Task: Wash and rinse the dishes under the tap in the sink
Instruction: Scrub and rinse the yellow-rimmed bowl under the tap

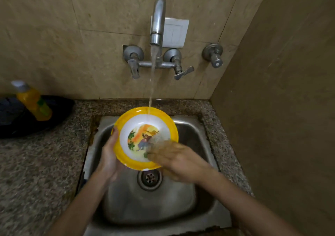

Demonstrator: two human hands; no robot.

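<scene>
- Over the sink point(192, 136), a person holds one bowl point(143, 139) under the tap point(158, 22). Water point(152, 83) runs down and lands on the top inside part of the bowl.
- The left hand point(108, 156) grips the bowl's left edge. Its thumb sits on the yellow rim and its fingers curl round the back.
- The right hand point(174, 159) lies across the lower right side of the bowl, on the inside. It is very blurry. I cannot tell if its fingers are flat or curled, or if it has a scrubber in it.
- I think this is the rubbing and rinsing part for this bowl. The job is going on, not done.
- I see no soap bubbles on the bowl, so my guess is that it is nearly clean.
- After that the bowl needs to be put down somewhere.
- The drain point(149, 178) shows at the bottom of the sink, just below the bowl.
- A yellow soap bottle point(34, 102) stands at the far left by a black round thing point(59, 109) on the counter point(36, 163). I cannot tell if that black thing is a dish that needs a wash.
- The bowl has a wide yellow rim and a white inside. A bright cartoon picture sits in the middle, with green, orange and brown in it.
- It is tipped up so its inside faces the person. It looks smooth and wet, so I think it is slippery.
</scene>
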